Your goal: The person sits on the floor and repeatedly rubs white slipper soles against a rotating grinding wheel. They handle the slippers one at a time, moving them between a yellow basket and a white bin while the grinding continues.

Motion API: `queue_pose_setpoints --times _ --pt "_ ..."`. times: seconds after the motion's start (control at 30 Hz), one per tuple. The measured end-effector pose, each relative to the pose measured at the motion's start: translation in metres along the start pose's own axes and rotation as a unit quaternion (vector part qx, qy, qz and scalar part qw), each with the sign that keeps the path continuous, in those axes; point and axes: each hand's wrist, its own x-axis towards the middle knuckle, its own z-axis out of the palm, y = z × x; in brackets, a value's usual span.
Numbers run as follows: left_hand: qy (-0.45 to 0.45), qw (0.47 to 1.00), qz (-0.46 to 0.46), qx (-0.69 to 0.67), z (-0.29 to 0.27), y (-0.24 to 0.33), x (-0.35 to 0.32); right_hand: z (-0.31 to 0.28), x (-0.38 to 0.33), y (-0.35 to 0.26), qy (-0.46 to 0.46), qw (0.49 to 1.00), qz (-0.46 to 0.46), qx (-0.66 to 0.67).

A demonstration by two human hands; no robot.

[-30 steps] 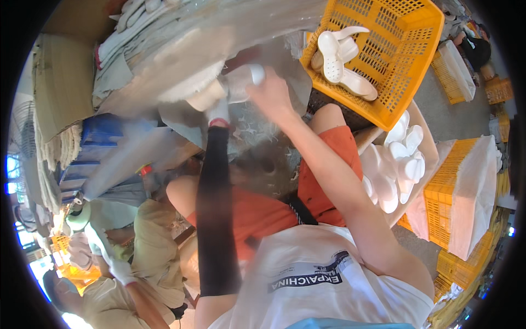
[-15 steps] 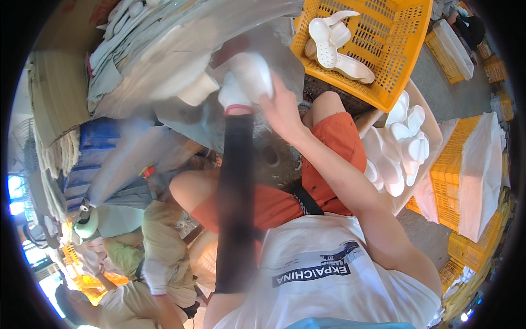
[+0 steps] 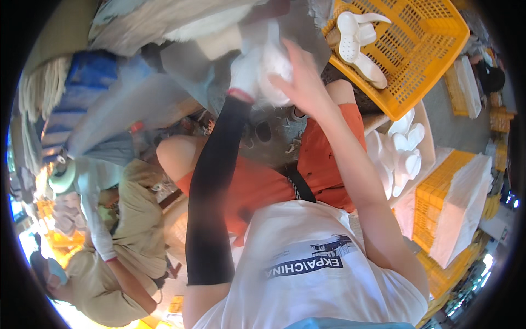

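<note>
My left hand (image 3: 245,72), in a white glove below a black sleeve, grips a white shoe sole (image 3: 275,64), blurred by motion. My bare right hand (image 3: 305,81) clasps the other side of it, thumb on the near end and fingers along the far side. Both hands are above the gap between my knees. Beyond them stands a grey sheet-like surface (image 3: 181,71), whose details are smeared. More white shoe soles (image 3: 349,44), one with small holes, lie in a yellow crate (image 3: 394,104) at the far right.
White soles (image 3: 405,156) fill a pale container (image 3: 430,129) beside my right knee. Yellow crates (image 3: 438,192) with white lining stand farther right. A co-worker (image 3: 118,263) sits at the left. Pale sheets (image 3: 137,27) are stacked at the far left.
Both hands have shifted slightly right in the picture with the sole, which is now tilted more upright. The view has turned, and the co-worker's arm has moved.
</note>
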Motion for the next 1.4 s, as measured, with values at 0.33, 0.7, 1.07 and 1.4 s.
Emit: queue_pose_setpoints --times 0.33,0.7,1.07,1.4 --pt "0.140 0.925 -0.081 -0.343 -0.058 -0.064 -0.001 0.005 -0.026 -0.069 -0.124 0.979 0.087 0.137" --pt "0.010 0.906 0.023 -0.422 -0.008 -0.021 -0.009 0.026 -0.035 -0.063 -0.046 0.999 -0.008 0.002" --pt "0.110 0.959 0.096 -0.243 0.009 -0.097 0.034 0.047 0.018 -0.057 -0.143 0.980 0.004 0.141" --pt "0.282 0.941 -0.121 -0.144 -0.012 -0.059 0.029 0.004 -0.010 -0.095 -0.121 0.986 0.043 -0.103"
